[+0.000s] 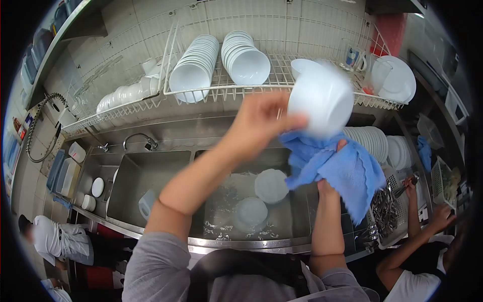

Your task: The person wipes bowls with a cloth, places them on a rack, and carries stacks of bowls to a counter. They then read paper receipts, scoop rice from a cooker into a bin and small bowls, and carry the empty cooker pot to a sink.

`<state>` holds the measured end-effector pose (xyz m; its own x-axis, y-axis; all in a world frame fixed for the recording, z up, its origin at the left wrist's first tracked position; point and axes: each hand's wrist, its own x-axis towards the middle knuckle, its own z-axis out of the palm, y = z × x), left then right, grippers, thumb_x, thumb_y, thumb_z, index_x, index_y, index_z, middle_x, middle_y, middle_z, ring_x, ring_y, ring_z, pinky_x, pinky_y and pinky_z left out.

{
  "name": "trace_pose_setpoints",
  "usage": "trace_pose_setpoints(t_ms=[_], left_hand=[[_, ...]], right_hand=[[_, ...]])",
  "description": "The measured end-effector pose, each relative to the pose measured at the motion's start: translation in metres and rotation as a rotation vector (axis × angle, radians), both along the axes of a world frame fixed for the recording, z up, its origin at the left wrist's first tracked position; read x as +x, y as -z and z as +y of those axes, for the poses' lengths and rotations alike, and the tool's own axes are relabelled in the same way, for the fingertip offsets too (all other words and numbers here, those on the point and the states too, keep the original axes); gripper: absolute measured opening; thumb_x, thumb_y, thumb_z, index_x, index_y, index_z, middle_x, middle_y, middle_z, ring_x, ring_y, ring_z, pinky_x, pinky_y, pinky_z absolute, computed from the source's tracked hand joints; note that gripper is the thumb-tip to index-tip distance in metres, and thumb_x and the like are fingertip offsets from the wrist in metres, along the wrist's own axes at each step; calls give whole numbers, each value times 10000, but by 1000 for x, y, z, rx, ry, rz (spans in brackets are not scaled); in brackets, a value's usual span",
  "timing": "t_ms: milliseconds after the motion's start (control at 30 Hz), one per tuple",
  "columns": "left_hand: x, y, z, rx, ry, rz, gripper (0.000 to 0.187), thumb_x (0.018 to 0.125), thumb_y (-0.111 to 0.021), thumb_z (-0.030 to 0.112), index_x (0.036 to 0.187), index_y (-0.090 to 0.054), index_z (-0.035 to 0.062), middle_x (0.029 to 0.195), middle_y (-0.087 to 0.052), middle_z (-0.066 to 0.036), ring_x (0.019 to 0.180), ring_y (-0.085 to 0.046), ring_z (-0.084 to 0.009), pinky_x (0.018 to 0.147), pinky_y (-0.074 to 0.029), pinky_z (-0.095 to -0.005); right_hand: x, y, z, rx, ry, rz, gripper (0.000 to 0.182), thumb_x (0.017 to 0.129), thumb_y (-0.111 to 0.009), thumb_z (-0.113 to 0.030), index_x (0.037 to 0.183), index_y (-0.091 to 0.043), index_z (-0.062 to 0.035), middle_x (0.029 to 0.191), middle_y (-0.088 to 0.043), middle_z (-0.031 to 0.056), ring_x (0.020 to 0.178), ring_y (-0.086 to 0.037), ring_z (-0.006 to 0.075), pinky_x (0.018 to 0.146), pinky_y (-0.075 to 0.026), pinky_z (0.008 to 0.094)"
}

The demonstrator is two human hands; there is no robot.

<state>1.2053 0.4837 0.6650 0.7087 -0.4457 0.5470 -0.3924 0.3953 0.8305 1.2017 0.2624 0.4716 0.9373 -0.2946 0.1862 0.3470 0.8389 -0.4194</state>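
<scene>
My left hand (264,121) grips a white bowl (322,103), which is blurred and tilted in front of the wire rack. Just below the bowl, a blue cloth (337,163) drapes over my right hand (328,185), which holds it; most of its fingers are hidden by the cloth. The cloth's upper edge appears to meet the bowl's lower rim. Under my forearms, two bowls (271,185) lie in the water of the sink (216,216).
Two rows of stacked bowls (191,80) stand in the wire rack (282,89). Stacked plates (370,143) and a basket of cutlery (385,209) are at the right. A co-worker's arms (417,234) reach in at lower right; another person (63,239) stands at lower left.
</scene>
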Motion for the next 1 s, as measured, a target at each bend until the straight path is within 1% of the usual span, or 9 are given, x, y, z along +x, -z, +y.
trace_pose_setpoints(t_ms=[33,100,200,333,400,500,667,767,1000], left_hand=[[28,-25,-8,250,-234,-330,205,850,-746,154,972,-707,-6,828,-688,-18,819,-604,-64,672,-471,-269],[83,-56,-45,298,-384,-780,192,845,-714,184,918,-708,7,835,-710,-147,755,-669,-236,666,-484,-349],[159,-54,-88,987,-679,-1132,221,893,-613,127,1087,-706,77,820,-676,-206,838,-658,-389,767,-521,-428],[170,-37,-84,1152,-560,-1091,222,895,-561,76,1072,-691,40,940,-682,-203,938,-658,-375,812,-524,-442],[167,-24,-67,888,-723,-1223,204,853,-566,23,1027,-671,-2,1114,-652,-195,1050,-628,-366,832,-516,-461],[156,-35,-16,1010,-1128,-1381,179,825,-561,-24,979,-653,-26,1169,-615,-176,1102,-595,-368,852,-505,-484],[154,-59,49,1183,-1048,-1329,146,782,-565,-46,910,-632,-24,985,-625,-174,915,-638,-369,769,-526,-468],[163,-51,68,1096,-1059,-1317,91,770,-567,-39,851,-602,-16,900,-625,-174,751,-648,-369,653,-530,-446],[166,-48,89,1024,-1031,-1293,119,809,-574,-9,925,-585,13,850,-654,-173,726,-654,-367,627,-529,-444]], right_hand=[[3,25,-21,51,22,-15,454,1033,-453,-432,1253,-558,-49,1170,-628,69,1040,-583,183,919,-481,317],[-30,40,-9,-5,25,81,429,1014,-488,-418,1225,-569,-54,1150,-628,62,1031,-583,180,913,-479,317],[-73,58,25,-270,-25,263,392,985,-540,-397,1184,-586,-63,1120,-628,53,1016,-582,175,902,-475,316],[-101,79,33,-593,-29,413,347,946,-610,-369,1128,-609,-74,1079,-629,41,998,-582,167,889,-470,316],[-106,82,23,-638,28,475,327,927,-645,-355,1100,-621,-79,1059,-629,35,988,-581,164,882,-468,315],[-103,81,15,-665,129,546,300,898,-697,-334,1059,-638,-88,1028,-629,25,974,-581,159,872,-464,315],[-88,71,26,-876,174,512,316,866,-754,-305,1069,-648,-89,1038,-626,19,977,-575,151,888,-458,315],[-78,73,37,-1213,234,349,327,961,-599,-339,1106,-669,-54,1079,-675,101,990,-624,244,888,-470,368],[-67,60,48,-1067,134,321,382,908,-677,-385,1106,-672,-59,1061,-678,97,988,-627,234,877,-481,360]])
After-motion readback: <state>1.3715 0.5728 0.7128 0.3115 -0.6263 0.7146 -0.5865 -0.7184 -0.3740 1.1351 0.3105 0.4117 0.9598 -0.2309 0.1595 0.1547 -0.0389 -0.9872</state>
